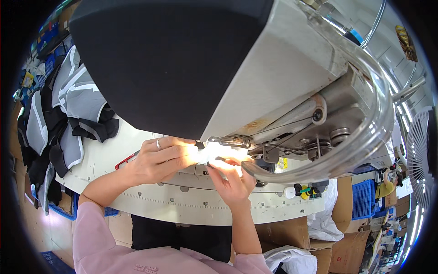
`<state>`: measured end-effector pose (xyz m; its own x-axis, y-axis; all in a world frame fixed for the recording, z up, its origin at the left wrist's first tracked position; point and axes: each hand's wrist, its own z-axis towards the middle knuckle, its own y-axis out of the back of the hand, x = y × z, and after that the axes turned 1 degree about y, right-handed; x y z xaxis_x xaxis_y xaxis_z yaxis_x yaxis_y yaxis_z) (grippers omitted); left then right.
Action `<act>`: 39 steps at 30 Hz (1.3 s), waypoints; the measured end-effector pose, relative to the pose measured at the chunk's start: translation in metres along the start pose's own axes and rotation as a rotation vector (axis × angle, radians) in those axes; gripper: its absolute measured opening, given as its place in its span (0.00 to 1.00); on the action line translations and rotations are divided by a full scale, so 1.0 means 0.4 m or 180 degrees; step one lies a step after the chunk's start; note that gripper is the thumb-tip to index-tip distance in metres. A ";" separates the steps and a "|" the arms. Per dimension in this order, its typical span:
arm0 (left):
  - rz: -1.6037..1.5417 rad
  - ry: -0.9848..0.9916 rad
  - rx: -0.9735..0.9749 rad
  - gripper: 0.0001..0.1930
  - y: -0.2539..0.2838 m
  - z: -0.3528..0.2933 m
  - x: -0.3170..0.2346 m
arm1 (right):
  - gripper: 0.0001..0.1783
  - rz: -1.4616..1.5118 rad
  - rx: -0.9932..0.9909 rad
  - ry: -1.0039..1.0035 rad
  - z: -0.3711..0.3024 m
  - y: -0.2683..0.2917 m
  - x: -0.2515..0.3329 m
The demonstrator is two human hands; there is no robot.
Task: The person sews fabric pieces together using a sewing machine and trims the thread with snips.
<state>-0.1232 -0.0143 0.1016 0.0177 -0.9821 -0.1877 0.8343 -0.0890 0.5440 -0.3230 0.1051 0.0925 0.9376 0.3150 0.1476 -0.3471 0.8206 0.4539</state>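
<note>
A large sewing machine (283, 77) with a black and pale metal head fills the upper view. Under it, a bright lamp glare washes out the sewing spot. My left hand (162, 159), with a ring on one finger, reaches to the left side of this glare, its fingers pressed together. My right hand (233, 182) is just right of it, thumb and fingers closed at the glare's lower edge. Small dark bits show at the fingertips of both hands, but the glare and the fingers hide what they hold. Both hands are close to the machine's white table (150, 198).
Grey and black fabric pieces (84, 98) with white edging pile up at the left. A red-edged tool (127, 160) lies beside my left hand. Small spools (303, 191) stand at the table's right. Cardboard boxes (349, 251), white bags (292, 260) and a blue crate (363, 199) are beyond.
</note>
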 end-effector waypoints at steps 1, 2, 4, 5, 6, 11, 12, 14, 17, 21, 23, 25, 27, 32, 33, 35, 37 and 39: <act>0.0088 -0.0104 -0.0035 0.15 0.002 0.001 0.002 | 0.18 0.0138 -0.0022 0.0082 0.004 -0.003 -0.006; 0.0139 -0.0067 0.0070 0.14 0.006 0.002 0.003 | 0.18 0.0275 -0.0059 0.0100 0.007 -0.005 -0.010; 0.0241 -0.0197 0.0082 0.14 0.015 0.005 0.003 | 0.17 0.0545 -0.0031 0.0014 0.010 -0.004 -0.012; 0.0229 -0.0129 0.0227 0.14 0.019 0.007 0.001 | 0.16 0.0723 -0.0047 -0.0057 0.010 -0.002 -0.011; 0.0182 -0.0150 0.0185 0.14 0.023 0.010 -0.002 | 0.15 0.0506 0.0005 0.0008 0.011 0.000 -0.009; -0.0295 0.0060 0.0093 0.14 0.024 0.019 -0.008 | 0.12 0.0492 0.0145 -0.0126 0.014 0.003 -0.003; -0.0124 -0.0072 -0.0011 0.14 0.023 0.021 -0.006 | 0.12 0.0806 0.0111 -0.0370 0.012 0.000 -0.003; 0.0235 -0.0185 0.0028 0.13 0.024 0.026 0.002 | 0.12 0.0758 0.0015 -0.0334 0.007 -0.010 -0.006; 0.0467 -0.0311 0.0011 0.13 0.031 0.029 0.015 | 0.12 0.0481 0.0249 -0.0375 -0.002 -0.017 -0.017; 0.0293 -0.0204 -0.0088 0.14 0.031 0.029 0.019 | 0.12 0.0324 0.0075 -0.0010 0.004 -0.022 -0.025; 0.0289 -0.0204 -0.0073 0.15 0.026 0.031 0.021 | 0.13 0.0258 -0.0004 0.0202 0.016 -0.021 -0.023; 0.0429 -0.0297 -0.0313 0.17 0.017 0.033 0.028 | 0.12 0.0107 -0.0006 0.0314 0.029 -0.023 -0.021; 0.0364 -0.0272 -0.0446 0.18 0.005 0.035 0.040 | 0.12 0.0103 0.0014 0.0277 0.036 -0.026 -0.022; -0.0178 0.0206 -0.0304 0.18 -0.018 0.025 0.062 | 0.14 0.0092 0.0105 0.0080 0.021 -0.036 -0.032; -0.0206 0.0240 -0.0367 0.18 -0.020 0.023 0.063 | 0.14 0.0015 0.0099 0.0057 0.015 -0.037 -0.034; -0.0339 0.0346 -0.0496 0.17 -0.020 0.021 0.062 | 0.14 -0.0206 0.0055 -0.0132 0.007 -0.038 -0.037; -0.0271 0.0364 -0.0431 0.15 -0.016 0.024 0.058 | 0.14 0.0340 0.0128 -0.0274 0.007 -0.036 -0.036; -0.0310 0.0255 -0.0387 0.15 -0.009 0.026 0.050 | 0.12 0.0817 0.0090 -0.0482 0.013 -0.030 -0.032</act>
<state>-0.1318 -0.0356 0.1045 -0.0267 -0.9529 -0.3021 0.8947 -0.1576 0.4180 -0.3307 0.0886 0.0896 0.8125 0.4341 0.3891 -0.5746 0.7090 0.4089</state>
